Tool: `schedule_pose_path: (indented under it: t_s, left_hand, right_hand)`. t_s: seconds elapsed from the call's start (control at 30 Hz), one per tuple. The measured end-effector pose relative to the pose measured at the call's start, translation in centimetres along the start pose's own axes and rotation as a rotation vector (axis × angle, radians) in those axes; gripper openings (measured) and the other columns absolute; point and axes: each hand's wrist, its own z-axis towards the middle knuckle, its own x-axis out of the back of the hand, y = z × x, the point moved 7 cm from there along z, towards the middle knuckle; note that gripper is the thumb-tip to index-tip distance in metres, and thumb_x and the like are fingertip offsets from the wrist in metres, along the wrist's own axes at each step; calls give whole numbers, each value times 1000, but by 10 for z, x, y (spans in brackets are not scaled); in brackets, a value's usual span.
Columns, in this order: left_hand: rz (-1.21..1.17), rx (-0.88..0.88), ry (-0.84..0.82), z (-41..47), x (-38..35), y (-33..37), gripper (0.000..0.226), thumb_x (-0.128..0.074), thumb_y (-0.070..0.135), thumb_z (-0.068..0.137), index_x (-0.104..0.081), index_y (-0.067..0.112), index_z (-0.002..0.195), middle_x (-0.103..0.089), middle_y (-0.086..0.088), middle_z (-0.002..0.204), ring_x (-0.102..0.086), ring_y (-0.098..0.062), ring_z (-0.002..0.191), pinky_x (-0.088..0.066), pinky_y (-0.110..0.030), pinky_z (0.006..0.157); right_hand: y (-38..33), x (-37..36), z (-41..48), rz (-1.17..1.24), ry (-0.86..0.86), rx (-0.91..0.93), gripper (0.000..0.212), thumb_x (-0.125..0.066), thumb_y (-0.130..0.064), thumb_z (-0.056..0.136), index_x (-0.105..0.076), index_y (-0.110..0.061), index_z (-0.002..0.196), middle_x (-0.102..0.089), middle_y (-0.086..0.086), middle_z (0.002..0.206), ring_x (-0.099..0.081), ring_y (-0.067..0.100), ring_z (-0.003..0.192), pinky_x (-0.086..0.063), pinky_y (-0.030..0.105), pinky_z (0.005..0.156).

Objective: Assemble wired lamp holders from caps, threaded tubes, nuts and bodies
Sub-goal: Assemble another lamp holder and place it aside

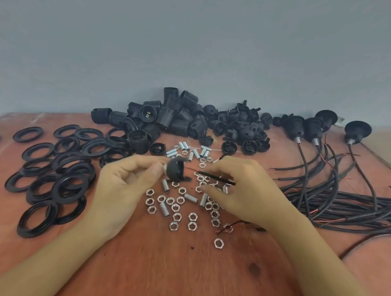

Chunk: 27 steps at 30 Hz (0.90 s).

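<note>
- Cap (176,168) — a black, dome-shaped plastic shell with a notched rim, held just above the middle of the table (182,273), over the scattered metal parts. It is motion-blurred, so its inside cannot be made out.
- Left hand (123,184) pinches the cap between thumb and curled fingertips. A pale metallic glint shows at the cap's left side, too blurred to name.
- Right hand (240,189) has its fingers curled down and pinches a thin black wire (220,180). The wire's bare reddish tip points at the cap's open side; whether it touches the cap cannot be told, and its far end is hidden under the hand.
- Hex nuts (192,216) — small and bright silver — lie loose between and below the hands, some covered by the right palm.
- Threaded tubes (165,185), short silver cylinders, lie mixed among the nuts and in a second cluster behind the hands.
- Flat black rings (69,187) with glossy raised rims overlap in a heap on the left; one is cut off by the frame edge.
- Ribbed black bodies (166,116) are piled against the grey wall (196,45), with loose caps (239,125) heaped just to their right.
- Finished lamp holders (295,128) with flared skirts stand at the far right. Their black cables (346,207), showing red cores, run tangled off the right edge.
- Reddish, scuffed wood grain covers the tabletop.
</note>
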Motion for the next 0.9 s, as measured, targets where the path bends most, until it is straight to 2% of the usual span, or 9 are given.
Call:
schedule_pose_path:
  t_s: [0.17, 0.27, 0.37, 0.43, 0.53, 0.7, 0.77, 0.83, 0.9]
  left_hand:
    - [-345, 108, 224, 11, 30, -1, 14, -63, 20, 82, -75, 15, 87, -75, 4, 94, -69, -6, 88, -55, -18, 82]
    - [-400, 158, 259, 13, 33, -5, 15, -57, 17, 86, -68, 12, 95, -74, 5, 98, -69, -7, 94, -55, -18, 83]
    - [-376, 161, 261, 10, 30, -6, 17, -57, 19, 86, -74, 19, 86, -74, 6, 96, -68, -10, 97, -55, -19, 81]
    - [-328, 147, 266, 8, 29, -4, 22, -58, 21, 87, -77, 24, 78, -73, 9, 92, -69, -11, 96, -55, -19, 78]
    - [-278, 149, 215, 5, 23, -4, 19, -58, 21, 86, -77, 23, 86, -73, 4, 97, -69, -12, 90, -56, -20, 74]
    - [-157, 110, 44, -2, -1, -3, 10, -72, 26, 82, -78, 19, 86, -67, -6, 124, -68, -14, 83, -56, -24, 69]
    - [-116, 62, 24, -3, -4, 0, 15, -77, 34, 79, -78, 20, 85, -70, -4, 118, -68, -14, 82, -56, -25, 69]
    - [-119, 29, 55, -2, -1, 2, 24, -80, 42, 75, -78, 21, 87, -74, -1, 102, -68, -12, 80, -55, -23, 72]
    - [-147, 17, 122, 0, 7, 3, 19, -74, 37, 77, -79, 22, 87, -75, 1, 93, -67, -11, 77, -55, -22, 74]
  right_hand:
    - [18, 1, 0, -79, 1, -108, 17, -60, -41, 93, -72, -31, 99, -61, -18, 80, -56, 6, 76, -53, 35, 68]
    - [22, -4, -1, -65, 6, -141, 13, -60, -40, 93, -69, -31, 93, -55, -20, 78, -52, 5, 75, -49, 33, 66]
    - [24, -6, 0, -11, 80, -171, 10, -59, -36, 95, -66, -29, 95, -56, -17, 83, -54, 7, 78, -51, 35, 69]
    - [23, 0, 0, 64, 200, -174, 9, -60, -27, 96, -68, -24, 99, -59, -9, 87, -54, 6, 79, -50, 27, 73]
    - [16, 10, 0, 119, 341, -111, 21, -62, -10, 94, -71, -13, 113, -61, -1, 91, -53, 4, 79, -43, 11, 74]
    - [-2, -2, -1, 95, 221, 33, 27, -64, -9, 94, -71, -14, 119, -63, 1, 90, -57, 16, 79, -51, 32, 69]
    - [-8, -7, -2, 47, 188, 64, 27, -64, -14, 95, -71, -20, 121, -65, -2, 92, -59, 19, 83, -53, 42, 64]
    - [-10, -8, -2, 12, 193, 63, 28, -65, -18, 95, -70, -24, 121, -66, -4, 93, -60, 19, 86, -54, 43, 64]
    - [-8, -8, -2, -38, 168, 30, 29, -65, -24, 94, -69, -26, 122, -66, -7, 95, -60, 17, 89, -55, 41, 67]
